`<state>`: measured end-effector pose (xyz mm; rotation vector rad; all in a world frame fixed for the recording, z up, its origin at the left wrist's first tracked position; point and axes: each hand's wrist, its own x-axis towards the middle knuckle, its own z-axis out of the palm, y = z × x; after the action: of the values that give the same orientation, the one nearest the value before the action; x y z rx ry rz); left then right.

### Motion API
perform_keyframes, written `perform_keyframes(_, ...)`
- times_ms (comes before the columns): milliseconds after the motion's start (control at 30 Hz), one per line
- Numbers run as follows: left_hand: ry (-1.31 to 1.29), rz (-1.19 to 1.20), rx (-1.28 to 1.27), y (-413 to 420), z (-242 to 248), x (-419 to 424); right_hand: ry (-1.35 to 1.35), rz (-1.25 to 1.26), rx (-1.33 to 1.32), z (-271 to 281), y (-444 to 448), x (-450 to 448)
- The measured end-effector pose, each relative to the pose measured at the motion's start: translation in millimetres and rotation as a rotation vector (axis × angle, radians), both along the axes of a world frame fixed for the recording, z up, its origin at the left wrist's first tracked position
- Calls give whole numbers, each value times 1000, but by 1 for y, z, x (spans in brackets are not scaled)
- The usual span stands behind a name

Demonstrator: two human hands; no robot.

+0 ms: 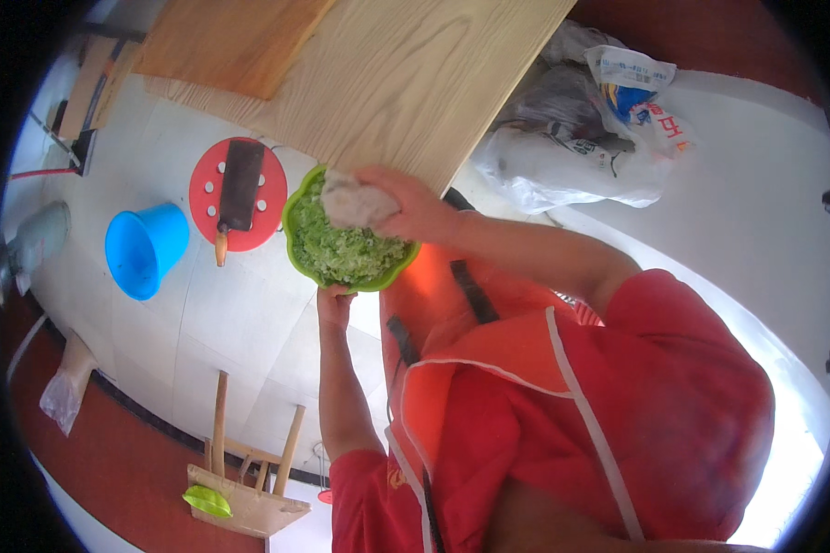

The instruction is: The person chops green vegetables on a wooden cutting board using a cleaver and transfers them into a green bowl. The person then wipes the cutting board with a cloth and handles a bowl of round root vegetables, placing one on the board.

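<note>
A green basin with a scalloped rim is full of finely chopped pale green vegetable. My left hand grips its rim on the near left side. Over the basin's opposite side, my right hand holds a whitish lump, which could be a wadded cloth or dough. The lump covers part of the vegetable, and its underside is hidden. Beside the basin, a cleaver with a wooden handle lies on a round red stool seat with holes.
A wooden table bears a browner board; its corner comes close to my right hand. White plastic bags lie past its edge. On the tiled floor stands a blue bucket. Farther off, a wooden stool carries a green dish.
</note>
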<state>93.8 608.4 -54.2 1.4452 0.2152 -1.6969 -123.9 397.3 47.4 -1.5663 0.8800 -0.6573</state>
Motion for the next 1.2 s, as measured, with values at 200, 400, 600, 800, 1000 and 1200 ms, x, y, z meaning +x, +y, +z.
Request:
perform_keyframes(200,50,40,-37,10,-10,7,150,-316,-144,-9,-68,-29)
perform_keyframes(400,100,63,-186,47,-54,25,-33,29,-77,-41,2,8)
perform_keyframes(600,52,12,-31,24,-28,10,177,-278,-91,-26,-48,-21)
perform_keyframes(800,71,74,-10,57,-12,20,89,130,319,33,-47,-45)
perform_keyframes(1000,-122,226,-101,56,64,-3,168,-144,466,19,-80,-138)
perform_keyframes(1200,-156,262,-188,25,81,9,-157,-368,514,1,-66,-200)
